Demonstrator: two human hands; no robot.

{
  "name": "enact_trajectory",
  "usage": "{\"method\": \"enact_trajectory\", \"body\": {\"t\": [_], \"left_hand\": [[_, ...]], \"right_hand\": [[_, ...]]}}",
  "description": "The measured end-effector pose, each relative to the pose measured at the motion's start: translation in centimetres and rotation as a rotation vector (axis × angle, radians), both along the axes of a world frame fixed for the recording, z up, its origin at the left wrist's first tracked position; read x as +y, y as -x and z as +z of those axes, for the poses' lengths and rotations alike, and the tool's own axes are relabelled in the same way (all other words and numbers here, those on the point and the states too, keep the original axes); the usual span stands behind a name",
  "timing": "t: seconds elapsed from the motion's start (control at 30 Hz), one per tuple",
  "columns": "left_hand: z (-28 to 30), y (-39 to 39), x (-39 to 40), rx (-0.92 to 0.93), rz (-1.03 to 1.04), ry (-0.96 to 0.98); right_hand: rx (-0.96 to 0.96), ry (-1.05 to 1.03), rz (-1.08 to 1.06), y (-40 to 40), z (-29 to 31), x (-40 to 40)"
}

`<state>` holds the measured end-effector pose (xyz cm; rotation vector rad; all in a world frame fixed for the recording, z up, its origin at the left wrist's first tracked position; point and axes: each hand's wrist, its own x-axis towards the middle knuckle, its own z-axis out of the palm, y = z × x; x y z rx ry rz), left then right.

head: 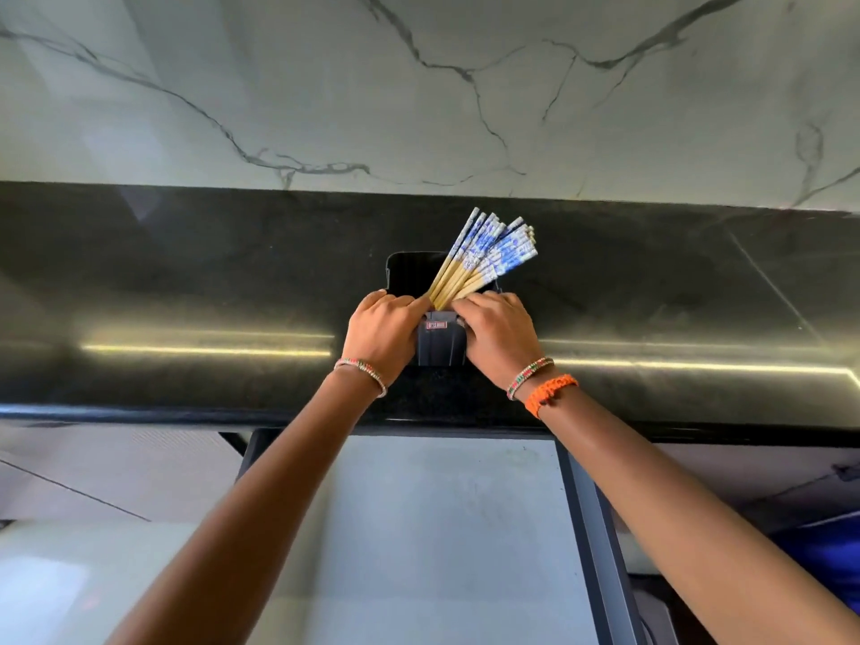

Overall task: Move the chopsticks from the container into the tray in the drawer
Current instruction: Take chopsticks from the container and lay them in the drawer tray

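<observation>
A black container (pixel 409 272) stands on the dark countertop (pixel 186 281), tilted toward me. A bundle of several wooden chopsticks (pixel 484 253) with blue-and-white patterned tops fans out of its mouth up and to the right. My left hand (pixel 381 330) grips the container's left side, its fingers at the chopsticks' lower ends. My right hand (pixel 500 332) wraps the container's right side, with fingertips pressed on the chopsticks' bare wooden part. The open drawer (pixel 442 528) lies below the counter edge, between my forearms; its inside looks pale grey.
A white marble wall (pixel 419 86) with grey veins rises behind the counter. The drawer's dark grey side rail (pixel 591 528) runs down the right. A blue object (pixel 819 556) shows at the lower right.
</observation>
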<state>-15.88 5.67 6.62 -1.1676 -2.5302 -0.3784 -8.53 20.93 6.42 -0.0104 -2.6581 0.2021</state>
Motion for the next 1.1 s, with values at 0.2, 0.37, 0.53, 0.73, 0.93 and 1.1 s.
{"method": "enact_trajectory", "body": {"t": [0.2,0.37,0.53,0.73,0.93,1.1], "left_hand": [[0.1,-1.0,-0.5,-0.041,-0.051,-0.163],[0.7,-0.1,0.0,-0.186,0.065,-0.236],[0.3,-0.3,0.3,-0.241,0.072,-0.262],[0.0,-0.4,0.5,-0.278,0.115,-0.269],[0.1,-1.0,0.8,-0.249,0.128,-0.287],[1.1,-1.3,0.8,-0.254,0.126,-0.269]], "right_hand": [[0.363,0.352,-0.083,-2.2,2.1,0.9],[0.223,0.302,-0.178,2.1,5.8,3.1],[-0.256,-0.054,-0.181,8.5,8.8,5.0],[-0.433,0.087,-0.08,10.4,9.8,6.1],[-0.441,0.05,-0.05,9.6,10.5,7.4],[-0.272,0.092,-0.052,8.4,11.7,6.8]]}}
